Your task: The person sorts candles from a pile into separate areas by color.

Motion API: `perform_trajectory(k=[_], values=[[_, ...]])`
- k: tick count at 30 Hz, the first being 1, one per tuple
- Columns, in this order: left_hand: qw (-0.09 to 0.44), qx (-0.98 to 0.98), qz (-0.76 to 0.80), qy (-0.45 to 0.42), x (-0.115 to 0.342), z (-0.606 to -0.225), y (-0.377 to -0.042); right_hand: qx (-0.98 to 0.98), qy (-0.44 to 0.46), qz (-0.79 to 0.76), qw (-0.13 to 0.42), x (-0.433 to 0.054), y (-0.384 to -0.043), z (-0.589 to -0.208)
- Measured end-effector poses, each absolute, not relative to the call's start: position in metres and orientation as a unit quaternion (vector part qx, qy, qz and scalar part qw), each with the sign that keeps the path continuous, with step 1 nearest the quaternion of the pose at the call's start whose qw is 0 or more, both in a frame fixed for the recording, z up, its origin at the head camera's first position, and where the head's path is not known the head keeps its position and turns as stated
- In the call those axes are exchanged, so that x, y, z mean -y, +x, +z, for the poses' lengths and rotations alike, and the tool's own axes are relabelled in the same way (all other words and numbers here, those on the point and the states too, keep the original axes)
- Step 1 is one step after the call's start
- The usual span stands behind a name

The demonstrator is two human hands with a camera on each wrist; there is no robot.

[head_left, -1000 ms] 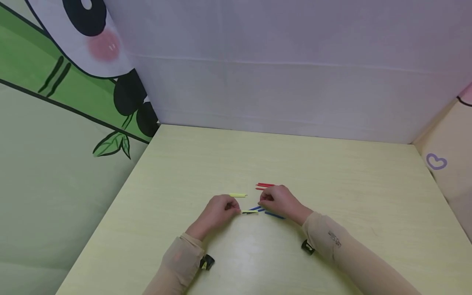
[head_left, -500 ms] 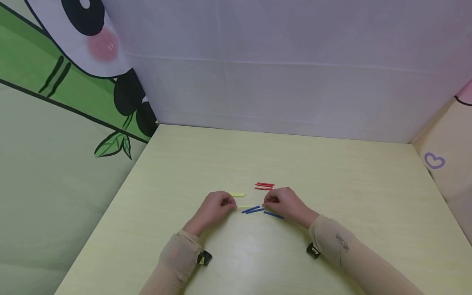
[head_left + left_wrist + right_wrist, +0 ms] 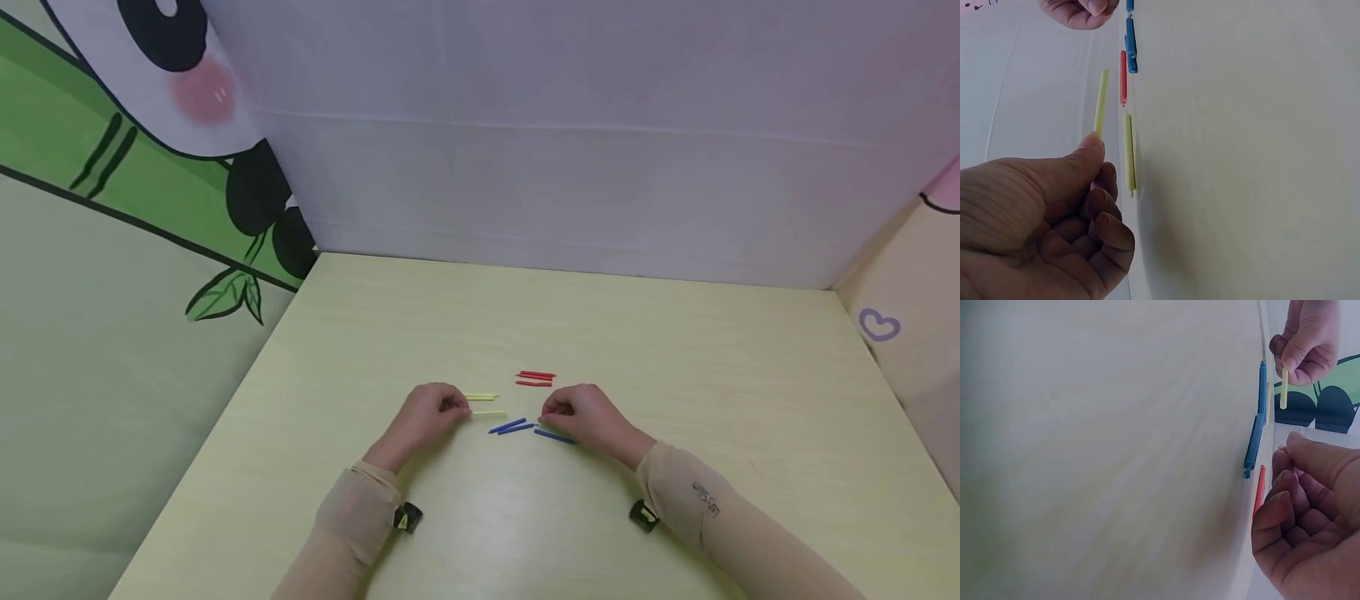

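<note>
My left hand point(image 3: 429, 423) pinches a thin yellow candle point(image 3: 1101, 103) between thumb and forefinger, its free end pointing right in the head view. Just beyond lie two more yellow candles point(image 3: 483, 397) side by side, partly behind the fingers. My right hand point(image 3: 592, 418) has curled fingers, thumb tip near the forefinger, and nothing shows in it. Close to it, one blue candle point(image 3: 551, 435) lies partly under the hand in the head view. Two further blue candles point(image 3: 512, 427) lie slantwise between the hands. Farther back, three red candles point(image 3: 536, 378) lie roughly parallel.
The pale wooden table point(image 3: 480, 533) runs back to a plain light wall cloth point(image 3: 570, 192). At the left hangs a cloth with a panda and bamboo print point(image 3: 150, 158). Each wrist carries a small black camera.
My left hand has drawn the yellow candle leftward and slightly back, away from over the blue candles. My right hand has shifted a little to the right, uncovering the red candles.
</note>
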State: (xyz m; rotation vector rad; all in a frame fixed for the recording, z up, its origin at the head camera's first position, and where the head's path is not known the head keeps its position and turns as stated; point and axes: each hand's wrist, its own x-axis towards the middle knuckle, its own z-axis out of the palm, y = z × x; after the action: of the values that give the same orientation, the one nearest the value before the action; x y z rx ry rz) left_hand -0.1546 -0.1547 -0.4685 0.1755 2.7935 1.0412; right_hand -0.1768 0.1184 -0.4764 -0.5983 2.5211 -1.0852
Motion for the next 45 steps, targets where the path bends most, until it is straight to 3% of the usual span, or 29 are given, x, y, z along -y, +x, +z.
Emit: perform_trajectory(k=[45], values=[[0.077, -0.945, 0.318, 0.023, 0.147, -0.466, -0.178, -0.871, -0.232, -0.39, 0.185, -0.156, -0.179, -0.475]])
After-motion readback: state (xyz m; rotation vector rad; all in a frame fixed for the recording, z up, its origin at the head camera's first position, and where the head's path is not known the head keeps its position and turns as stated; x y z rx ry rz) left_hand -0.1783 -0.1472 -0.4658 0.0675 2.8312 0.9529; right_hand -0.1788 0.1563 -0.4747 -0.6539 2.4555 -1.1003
